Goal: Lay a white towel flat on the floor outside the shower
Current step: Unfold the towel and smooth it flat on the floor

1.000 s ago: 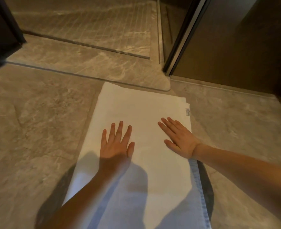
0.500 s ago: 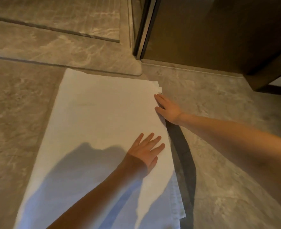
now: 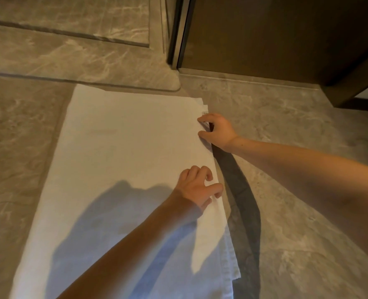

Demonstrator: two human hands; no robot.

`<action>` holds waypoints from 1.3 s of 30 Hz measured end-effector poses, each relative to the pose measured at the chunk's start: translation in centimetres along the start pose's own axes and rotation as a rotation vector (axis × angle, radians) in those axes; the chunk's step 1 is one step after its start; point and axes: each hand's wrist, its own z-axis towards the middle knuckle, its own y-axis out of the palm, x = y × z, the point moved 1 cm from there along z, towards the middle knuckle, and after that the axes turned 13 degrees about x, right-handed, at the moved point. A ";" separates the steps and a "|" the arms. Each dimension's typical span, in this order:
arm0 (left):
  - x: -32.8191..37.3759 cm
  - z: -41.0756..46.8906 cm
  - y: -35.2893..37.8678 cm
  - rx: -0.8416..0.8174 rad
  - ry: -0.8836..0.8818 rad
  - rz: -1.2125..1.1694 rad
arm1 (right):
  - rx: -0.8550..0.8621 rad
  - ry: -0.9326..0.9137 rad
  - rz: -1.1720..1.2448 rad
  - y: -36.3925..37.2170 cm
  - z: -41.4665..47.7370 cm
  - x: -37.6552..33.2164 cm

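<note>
Towel [image 3: 122, 160], white and folded in layers, lies flat on the marble-patterned floor [image 3: 286, 130], its far short edge just beside the raised stone threshold [image 3: 92, 59] of the shower entry. I note both hands at the towel's right long edge.

Right hand [image 3: 218, 130]: its fingers [image 3: 202, 119] are curled inward at the towel's far right corner, thumb and forefinger tips touching the layered edge. I read this as a pinch on the edge, but the cloth between the tips is too small to confirm a full grip. A small label sits just beyond these fingers, at the corner.

Left hand [image 3: 197, 188]: palm down on the towel, nearer me than the right hand. Its fingers [image 3: 204, 171] are bent into a claw, tips pressing at or just inside the right edge; the thumb reaches to the very edge. I cannot tell whether cloth is caught under the tips.

Between the two sets of fingers the edge runs straight. Nearer me than the left fingers, the layers fan apart slightly and a lower hem shows.

Beyond the right fingers stand a dark metal door frame [image 3: 178, 31] and a brown wall panel [image 3: 265, 33]. Arm shadow [image 3: 241, 197] crosses the floor just right of the edge
</note>
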 end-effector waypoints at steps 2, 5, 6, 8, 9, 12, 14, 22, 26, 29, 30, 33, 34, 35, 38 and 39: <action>0.2 -0.2 -0.5 0.037 -0.015 -0.028 | 0.059 0.030 0.041 -0.1 -0.1 -0.5; 0.4 -1.1 -1.3 0.060 -0.071 -0.170 | 0.091 0.047 0.101 -0.2 -0.4 -1.2; 0.5 -1.4 -1.4 0.069 -0.093 -0.218 | 0.064 0.037 0.100 -0.3 -0.5 -1.4; 0.9 -2.1 -1.5 0.088 -0.198 -0.341 | -0.037 0.013 0.097 -0.7 -0.6 -1.6; 1.0 -2.3 -1.6 0.107 -0.282 -0.411 | -0.093 -0.001 0.090 -1.0 -0.7 -1.6; 1.3 -2.4 -1.4 0.182 -0.532 -0.567 | -0.202 -0.082 0.032 -2.0 -1.1 -1.7; 1.6 -2.3 -1.1 0.198 -0.608 -0.559 | -0.221 -0.136 -0.001 -2.6 -1.5 -1.8; 0.8 -2.1 -1.6 0.131 -0.784 -0.653 | -0.223 -0.107 -0.012 -3.7 -1.5 -2.9; 0.1 -3.0 -3.3 0.146 -0.868 -0.780 | -0.230 -0.098 -0.023 -3.9 -1.2 -4.0; -0.3 -3.9 -5.3 0.137 -0.883 -0.912 | -0.276 -0.117 -0.019 -4.5 -0.6 -5.3; -0.5 -4.2 -5.9 0.140 -0.880 -0.940 | -0.293 -0.129 -0.010 -4.8 -0.3 -5.9; -1.3 -5.3 -7.7 0.141 -0.895 -0.968 | -0.340 -0.171 0.016 -5.3 0.3 -7.5; -1.5 -5.6 -8.3 0.135 -0.906 -0.978 | -0.350 -0.180 0.024 -5.3 0.4 -8.1; -1.7 -5.8 -8.8 0.131 -0.910 -1.004 | -0.353 -0.187 0.035 -5.3 0.5 -8.7; -2.5 -6.7 -10.2 0.119 -0.909 -1.067 | -0.327 -0.228 0.069 -4.9 0.6 -10.6; -2.8 -6.9 -10.7 0.114 -0.911 -1.059 | -0.318 -0.239 0.076 -4.8 0.5 -11.2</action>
